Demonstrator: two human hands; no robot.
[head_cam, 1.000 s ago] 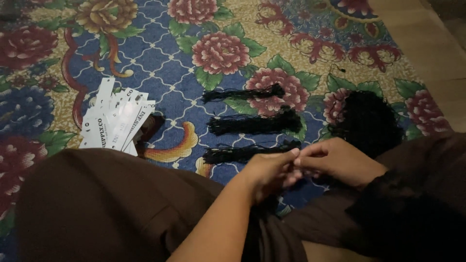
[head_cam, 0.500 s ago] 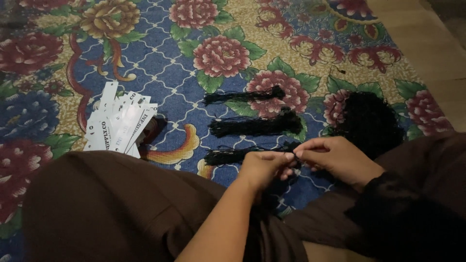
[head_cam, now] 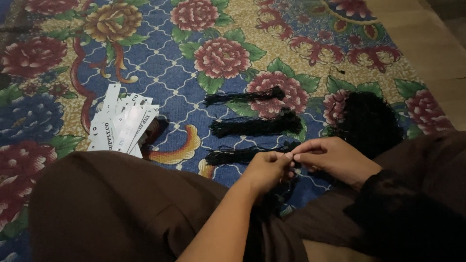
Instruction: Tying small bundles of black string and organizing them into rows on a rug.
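My left hand [head_cam: 266, 171] and my right hand [head_cam: 330, 158] meet fingertip to fingertip above my lap, both pinching a thin bundle of black threads [head_cam: 285, 187] that hangs down between them. On the floral carpet [head_cam: 160, 63] just beyond my hands lie three black thread tassels in a row: a far one [head_cam: 245, 96], a middle one [head_cam: 257, 126] and a near one [head_cam: 233, 155]. A loose heap of black thread [head_cam: 366, 121] sits to the right of them, beside my right hand.
A fanned stack of white paper labels [head_cam: 120, 126] lies on the carpet at the left, with a small dark object [head_cam: 154, 130] next to it. My knees in brown cloth [head_cam: 116, 204] fill the lower part of the view. Bare wooden floor [head_cam: 432, 43] shows at the upper right.
My hands have stayed together at the same spot, with only small finger movements on the threads. The view has shifted slightly.
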